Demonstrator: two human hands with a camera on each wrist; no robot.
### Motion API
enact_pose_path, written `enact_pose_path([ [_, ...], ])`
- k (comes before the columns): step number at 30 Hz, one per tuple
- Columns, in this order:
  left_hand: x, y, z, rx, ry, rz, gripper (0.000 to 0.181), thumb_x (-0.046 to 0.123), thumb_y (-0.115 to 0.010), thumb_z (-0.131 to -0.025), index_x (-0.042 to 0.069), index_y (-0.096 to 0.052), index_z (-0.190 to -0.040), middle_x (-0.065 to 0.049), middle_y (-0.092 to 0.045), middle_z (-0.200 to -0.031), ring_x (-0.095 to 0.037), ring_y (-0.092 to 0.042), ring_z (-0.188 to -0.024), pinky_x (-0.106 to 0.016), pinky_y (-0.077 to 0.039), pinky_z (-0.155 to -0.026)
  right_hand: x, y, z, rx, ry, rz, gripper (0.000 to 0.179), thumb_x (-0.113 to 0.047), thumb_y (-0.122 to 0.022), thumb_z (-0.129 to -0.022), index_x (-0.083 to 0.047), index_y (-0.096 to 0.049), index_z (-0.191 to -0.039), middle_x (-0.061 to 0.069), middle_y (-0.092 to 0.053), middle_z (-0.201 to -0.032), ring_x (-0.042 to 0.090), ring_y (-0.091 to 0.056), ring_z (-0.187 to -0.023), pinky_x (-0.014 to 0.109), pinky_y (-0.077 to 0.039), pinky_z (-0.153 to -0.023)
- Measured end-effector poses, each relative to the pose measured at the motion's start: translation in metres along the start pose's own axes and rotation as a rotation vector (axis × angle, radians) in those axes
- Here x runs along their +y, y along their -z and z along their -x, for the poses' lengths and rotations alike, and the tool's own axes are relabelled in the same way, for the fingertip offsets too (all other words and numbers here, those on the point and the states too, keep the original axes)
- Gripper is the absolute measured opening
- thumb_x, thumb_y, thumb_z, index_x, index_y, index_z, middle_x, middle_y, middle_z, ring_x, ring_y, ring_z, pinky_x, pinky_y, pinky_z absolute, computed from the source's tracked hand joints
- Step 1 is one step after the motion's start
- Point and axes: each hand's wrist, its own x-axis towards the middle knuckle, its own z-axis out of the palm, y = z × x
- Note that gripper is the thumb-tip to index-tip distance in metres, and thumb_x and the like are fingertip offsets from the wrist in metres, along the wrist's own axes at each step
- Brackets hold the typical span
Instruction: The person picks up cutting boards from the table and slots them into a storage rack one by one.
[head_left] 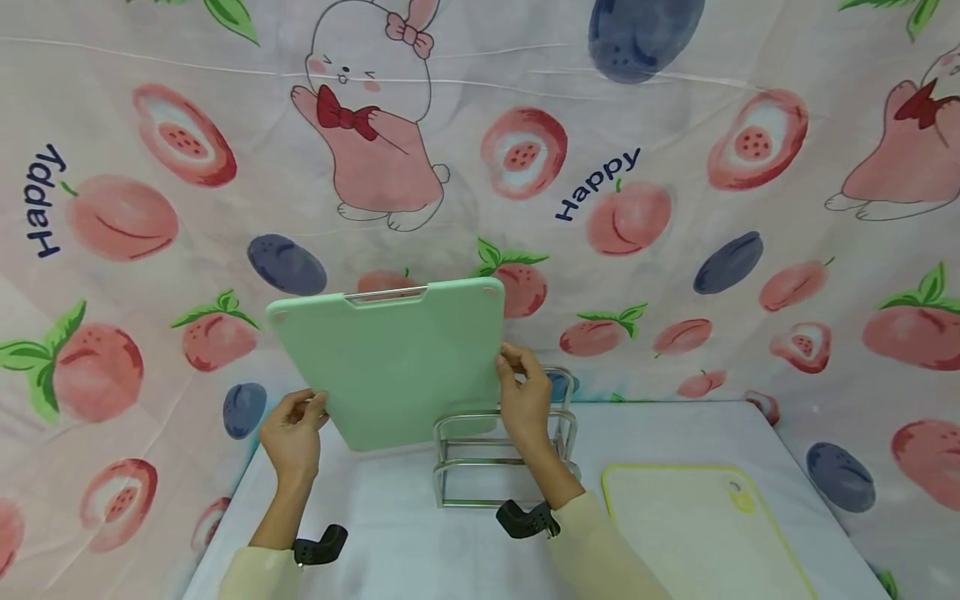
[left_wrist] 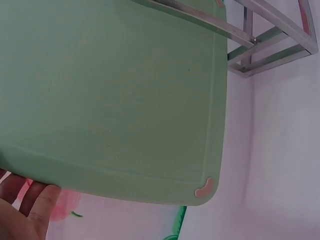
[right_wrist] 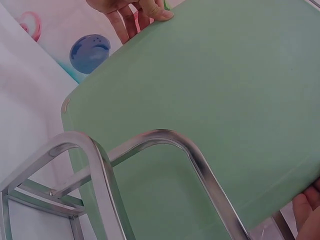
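From the head view, you've got the green cutting board [head_left: 412,367] up in both hands, tilted, its lower right part behind the front loop of the metal rack [head_left: 472,462]. Your left hand [head_left: 292,429] pinches the board's left edge; your right hand [head_left: 527,400] has the right edge between thumb and fingers, just above the rack. The rack stands on the white tabletop [head_left: 390,517], and to your right lies a white cutting board [head_left: 697,525] with a yellow rim. Fruit-printed cloth [head_left: 525,42] hangs behind.

Over to the left wrist: your left fingers grip the green edge at lower left, a pink corner pad [left_wrist: 204,188] shows well along from them, and a rack bar crosses in front of the board.

Now the right wrist: two rack loops cut across the green face, your left hand holds the far edge, and your right fingers grip the near one, partly out of frame.
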Motion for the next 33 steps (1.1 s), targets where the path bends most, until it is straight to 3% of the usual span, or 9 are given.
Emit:
enact_pose_path([
  [7,0.0,-0.009,0.003,-0.021,0.044,0.0,0.02,0.006,-0.071,-0.086,-0.013,-0.066,-0.092,-0.001,-0.054,-0.066,-0.012,-0.06,-0.061,-0.022,-0.055,-0.064,0.003,0.006,-0.003,0.038,-0.024,-0.034,0.018,-0.002,-0.062,-0.092,0.004,-0.061,-0.109,0.019,-0.063,-0.096,0.03,-0.058,-0.087,0.027,-0.05,-0.069],
  [11,-0.001,-0.013,0.004,-0.026,0.071,0.016,0.022,0.006,-0.071,-0.086,-0.014,-0.065,-0.094,-0.002,-0.054,-0.067,-0.012,-0.06,-0.061,-0.023,-0.055,-0.065,0.003,0.01,-0.007,0.039,-0.033,-0.028,0.016,-0.004,-0.064,-0.091,0.003,-0.063,-0.106,0.017,-0.064,-0.094,0.028,-0.058,-0.085,0.021,-0.048,-0.066],
  [20,0.026,-0.025,0.015,-0.096,0.099,0.008,0.02,0.001,-0.066,-0.089,-0.017,-0.064,-0.097,-0.018,-0.054,-0.07,-0.016,-0.061,-0.061,-0.028,-0.056,-0.067,0.007,0.026,-0.009,0.054,-0.014,0.0,0.017,-0.019,-0.067,-0.091,-0.005,-0.067,-0.101,0.007,-0.066,-0.093,0.017,-0.058,-0.083,0.021,-0.047,-0.061],
  [27,0.01,-0.035,0.013,-0.099,0.124,0.028,0.022,0.007,-0.068,-0.088,-0.012,-0.065,-0.097,-0.012,-0.053,-0.068,-0.013,-0.062,-0.061,-0.026,-0.056,-0.066,0.006,0.041,-0.01,0.011,-0.073,-0.031,0.018,-0.016,-0.065,-0.091,-0.004,-0.068,-0.105,0.01,-0.066,-0.103,0.017,-0.056,-0.088,0.019,-0.047,-0.068],
  [33,0.005,-0.043,0.016,-0.123,0.135,0.015,0.022,0.011,-0.068,-0.089,-0.01,-0.065,-0.096,-0.009,-0.052,-0.069,-0.014,-0.061,-0.062,-0.026,-0.056,-0.067,-0.022,0.053,-0.011,0.016,-0.097,-0.01,0.016,-0.005,-0.063,-0.092,0.006,-0.066,-0.103,0.019,-0.064,-0.106,0.016,-0.056,-0.09,0.017,-0.047,-0.073],
])
